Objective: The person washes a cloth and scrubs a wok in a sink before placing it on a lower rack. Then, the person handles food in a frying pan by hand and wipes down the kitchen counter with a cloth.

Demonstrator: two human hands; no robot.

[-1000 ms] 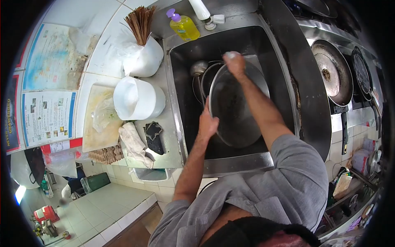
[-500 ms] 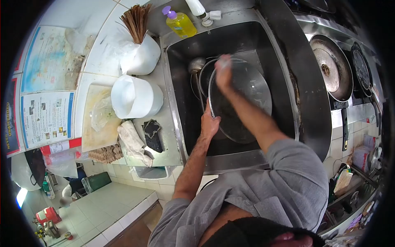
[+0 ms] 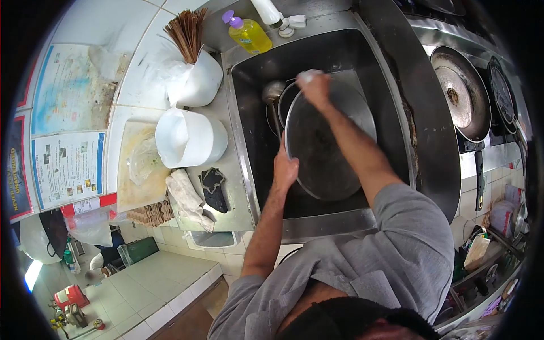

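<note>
A large round metal bowl (image 3: 334, 153) stands tilted in the dark sink (image 3: 266, 201). My left hand (image 3: 285, 168) is closed on its left rim, thumb on the near side. At the upper rim, my right hand (image 3: 315, 88) is closed around a small white scrubbing pad (image 3: 309, 74), blurred, so its exact kind is hard to make out. Behind the bowl's left side sits another metal pot (image 3: 289, 97), mostly hidden. A ladle (image 3: 273, 90) leans beside that pot, its round end up.
A yellow soap bottle (image 3: 249, 35) and a white tap (image 3: 267, 12) stand behind the sink. Left of it are two white tubs (image 3: 195, 139), a cloth (image 3: 187, 195) and a dark scouring pad (image 3: 213, 190). Frying pans (image 3: 462, 93) rest on the stove at right.
My right hand has moved slightly right along the bowl's upper rim. The bowl has turned a little in the sink, and my left hand keeps hold of its left rim.
</note>
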